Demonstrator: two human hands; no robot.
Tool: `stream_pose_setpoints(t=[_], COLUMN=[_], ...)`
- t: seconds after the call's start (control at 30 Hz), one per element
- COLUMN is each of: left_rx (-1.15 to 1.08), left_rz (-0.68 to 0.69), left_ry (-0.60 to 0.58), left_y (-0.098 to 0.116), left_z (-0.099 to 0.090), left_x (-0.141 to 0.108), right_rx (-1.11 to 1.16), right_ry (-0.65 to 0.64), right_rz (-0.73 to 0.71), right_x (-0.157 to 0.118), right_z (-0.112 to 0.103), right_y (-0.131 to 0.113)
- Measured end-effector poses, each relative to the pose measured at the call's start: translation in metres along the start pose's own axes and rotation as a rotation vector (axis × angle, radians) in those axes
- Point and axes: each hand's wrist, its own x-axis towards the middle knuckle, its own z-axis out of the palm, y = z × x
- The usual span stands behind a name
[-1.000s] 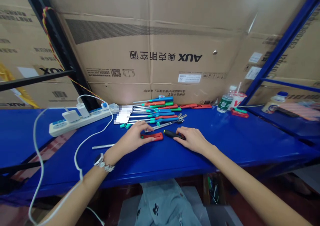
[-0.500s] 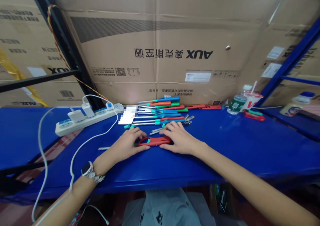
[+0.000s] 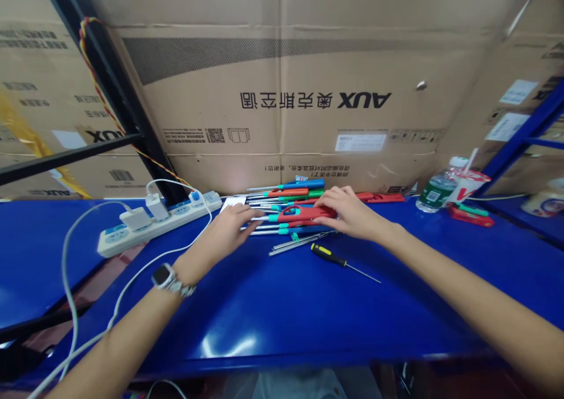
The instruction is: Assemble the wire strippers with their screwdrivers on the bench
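Observation:
A red lighter point(image 3: 304, 214) with a teal collar and a metal tube lies over the pile of long lighters. My right hand point(image 3: 350, 214) is closed round its red handle. At the tube end, my left hand point(image 3: 231, 228) has its fingers bent together around the thin metal rod. Beneath and behind are blue, green and orange lighters point(image 3: 286, 193). Loose metal strips point(image 3: 293, 245) lie in front of the pile. A black and yellow screwdriver point(image 3: 328, 254) rests on the blue table point(image 3: 273, 311), nearer to me.
A white power strip point(image 3: 154, 224) with chargers and cables stands on the left. On the right are a water bottle point(image 3: 436, 190), a red and white cup point(image 3: 467, 184) and red and teal parts point(image 3: 471, 214). A cardboard wall point(image 3: 211, 111) rises behind.
Both hands have moved back onto the pile. The red handle that lay between them at the front is no longer there, and the screwdriver now shows. The view has shifted slightly.

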Motion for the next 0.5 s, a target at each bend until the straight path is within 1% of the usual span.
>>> stream_pose_setpoints(t=[0.07, 0.1, 0.17, 0.2, 0.27, 0.37, 0.43, 0.5], left_rx=[0.012, 0.024, 0.054, 0.062, 0.055, 0.040, 0.060, 0.084], left_rz=[-0.001, -0.017, -0.071, -0.088, -0.115, -0.119, -0.104, -0.084], left_ry=[-0.027, -0.060, -0.093, -0.113, -0.143, -0.142, -0.107, -0.056], left_y=[-0.012, -0.018, -0.027, -0.031, -0.038, -0.041, -0.039, -0.031], left_z=[0.009, 0.015, 0.029, 0.036, 0.048, 0.056, 0.056, 0.053], left_x=[0.033, 0.047, 0.071, 0.079, 0.085, 0.081, 0.076, 0.076], right_rx=[-0.028, -0.038, -0.048, -0.049, -0.037, -0.005, 0.031, 0.082], right_ry=[-0.009, -0.022, -0.035, -0.041, -0.058, -0.037, 0.023, 0.108], right_rz=[0.069, 0.101, 0.155, 0.171, 0.198, 0.217, 0.221, 0.231], right_x=[0.008, 0.013, 0.022, 0.026, 0.032, 0.035, 0.029, 0.017], right_z=[0.005, 0.009, 0.021, 0.027, 0.038, 0.049, 0.050, 0.049], right_y=[0.024, 0.035, 0.052, 0.058, 0.066, 0.070, 0.070, 0.072])
